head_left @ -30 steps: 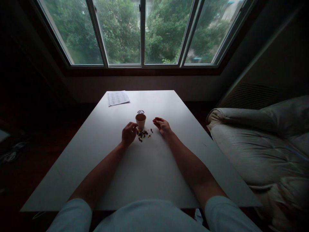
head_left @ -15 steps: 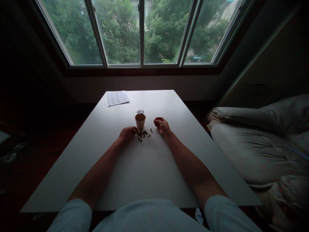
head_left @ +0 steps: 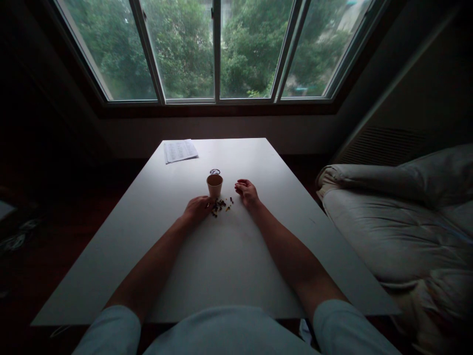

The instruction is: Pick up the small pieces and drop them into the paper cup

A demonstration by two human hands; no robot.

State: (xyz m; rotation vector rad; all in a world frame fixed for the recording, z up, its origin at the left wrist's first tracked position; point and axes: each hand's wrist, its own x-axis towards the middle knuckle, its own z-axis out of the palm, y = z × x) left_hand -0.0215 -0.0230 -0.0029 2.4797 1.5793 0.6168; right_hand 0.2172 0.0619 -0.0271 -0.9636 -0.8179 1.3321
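Note:
A brown paper cup [head_left: 215,187] stands upright on the white table [head_left: 221,266]. Several small dark and yellow pieces [head_left: 220,204] lie scattered just in front of it. My left hand [head_left: 199,207] rests at the left side of these pieces, its fingertips at their edge near the cup's base; whether it pinches one is too small to tell. To the right of the cup, my right hand [head_left: 247,192] is held with its fingers curled together, and what they hold, if anything, is too small to make out.
Behind the cup lies a small dark-rimmed ring-shaped item [head_left: 215,171]. Printed sheets [head_left: 181,150] lie at the table's far left corner. A padded, light-coloured couch or mattress [head_left: 391,222] is beyond the right edge, and a window is at the back.
My left hand has moved slightly right, over the left part of the small pieces. My right hand has stayed almost in place.

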